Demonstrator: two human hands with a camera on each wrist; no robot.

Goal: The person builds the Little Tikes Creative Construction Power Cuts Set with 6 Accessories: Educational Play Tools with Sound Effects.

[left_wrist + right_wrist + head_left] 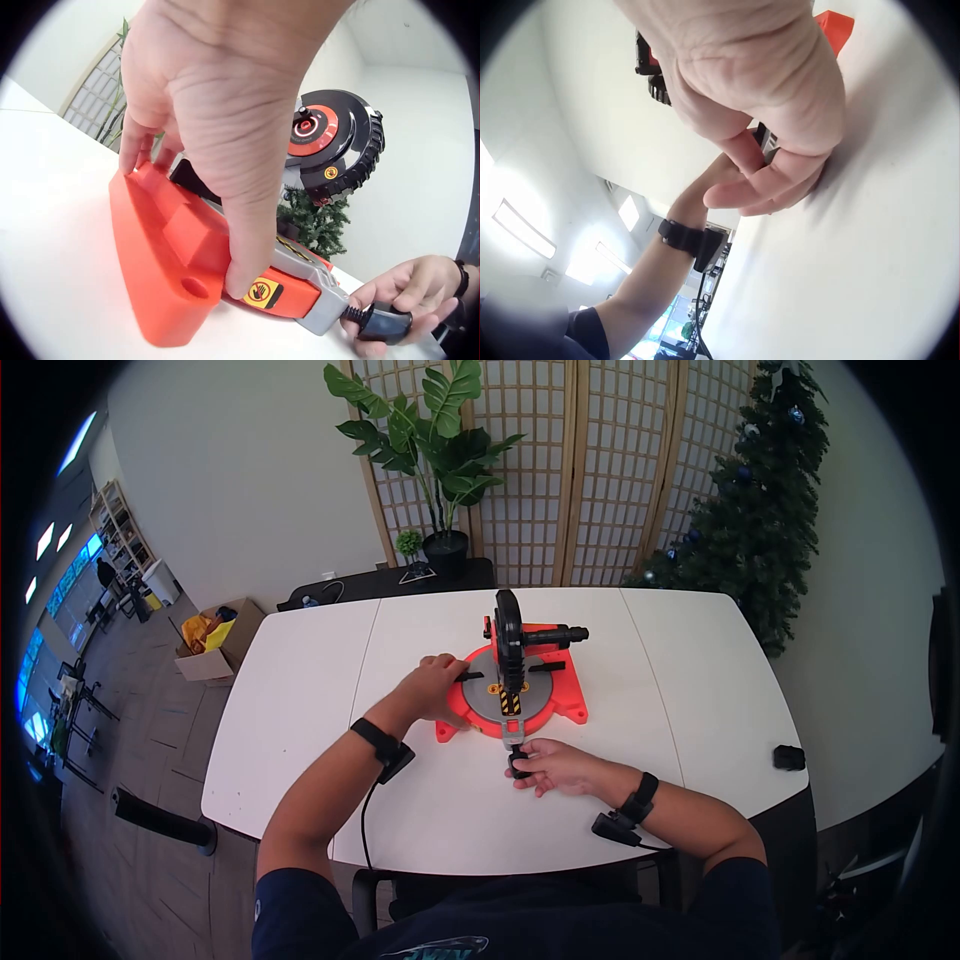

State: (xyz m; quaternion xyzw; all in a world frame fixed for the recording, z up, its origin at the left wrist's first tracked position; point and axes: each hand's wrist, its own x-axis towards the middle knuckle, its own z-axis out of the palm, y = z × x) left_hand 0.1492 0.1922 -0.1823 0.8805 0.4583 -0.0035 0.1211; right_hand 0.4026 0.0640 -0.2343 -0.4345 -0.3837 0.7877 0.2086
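Note:
A toy miter saw stands on the white table, with an orange base (570, 696), a round grey turntable (482, 700) and a black blade guard (509, 630) raised over it. My left hand (430, 688) grips the left side of the base, thumb at the front by a yellow warning sticker (261, 292) and fingers over the back edge. At the front, a grey arm ends in a threaded black knob (386, 324). My right hand (560, 766) pinches that knob between thumb and fingers. In the right wrist view the fingers mostly hide it.
On the table's right edge lies a small black object (788, 758). Behind the table are a potted plant (445, 550), a folding screen (520, 490) and a decorated tree (750, 510). A cardboard box (232, 645) sits on the floor at left. Each wrist wears a strapped camera with a cable.

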